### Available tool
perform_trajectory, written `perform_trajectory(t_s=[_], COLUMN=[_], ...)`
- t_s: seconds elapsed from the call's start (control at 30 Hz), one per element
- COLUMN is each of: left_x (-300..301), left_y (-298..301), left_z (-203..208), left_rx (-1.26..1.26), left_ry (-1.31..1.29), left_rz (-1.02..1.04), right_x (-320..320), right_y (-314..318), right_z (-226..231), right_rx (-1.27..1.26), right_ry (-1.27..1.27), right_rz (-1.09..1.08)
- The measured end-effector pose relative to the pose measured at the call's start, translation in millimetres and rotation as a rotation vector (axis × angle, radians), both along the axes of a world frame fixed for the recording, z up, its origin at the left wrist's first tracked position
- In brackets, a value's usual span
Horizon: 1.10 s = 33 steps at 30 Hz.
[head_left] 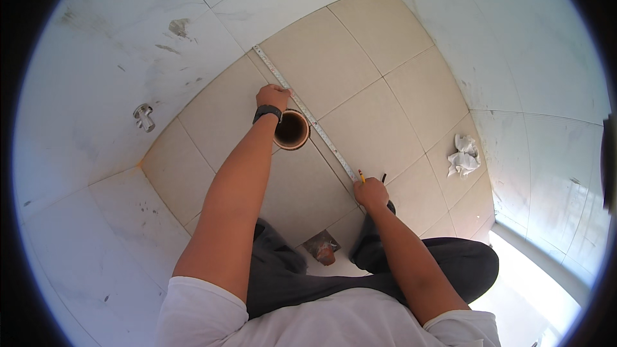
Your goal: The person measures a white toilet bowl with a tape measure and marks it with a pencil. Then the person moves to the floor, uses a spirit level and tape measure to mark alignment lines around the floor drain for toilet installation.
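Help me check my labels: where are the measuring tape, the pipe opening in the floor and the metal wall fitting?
Measuring tape (333,148): head view, on the lower half of its extended strip.
Pipe opening (292,130): head view, on its dark middle.
Metal wall fitting (146,119): head view, on its body.

I'm crouched in what looks like a bathroom mid-fitting. The sign is an open round pipe (292,132) rising through beige floor tiles (350,87). Left of the pipe, a chrome valve (144,117) juts from a pale, marbled wall (96,71) bearing grey smears (180,27). Between the pipe and me sits a rough square patch (319,243); just right of the pipe, a measuring tape (315,124) suggests building work.
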State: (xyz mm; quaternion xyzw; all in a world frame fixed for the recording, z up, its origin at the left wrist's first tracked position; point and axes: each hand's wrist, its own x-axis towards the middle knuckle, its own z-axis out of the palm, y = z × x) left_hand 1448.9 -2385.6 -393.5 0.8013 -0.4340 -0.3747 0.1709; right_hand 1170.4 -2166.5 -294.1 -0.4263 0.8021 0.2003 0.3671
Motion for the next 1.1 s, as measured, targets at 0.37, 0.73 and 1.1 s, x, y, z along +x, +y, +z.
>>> perform_trajectory(t_s=[0.37, 0.73, 1.1], left_x=[1, -5, -5], left_y=[5, 10, 10], left_z=[1, 12, 11], left_rx=[-0.077, -0.061, -0.062], left_ry=[-0.006, 0.030, -0.003], left_rz=[-0.065, -0.038, -0.067], right_x=[0, 0, -2], right_y=[-2, -6, -2], right_z=[-2, 1, -4], right_rx=[0.006, 0.029, 0.009], right_ry=[0.030, 0.026, 0.043], right_rz=[-0.023, -0.010, 0.023])
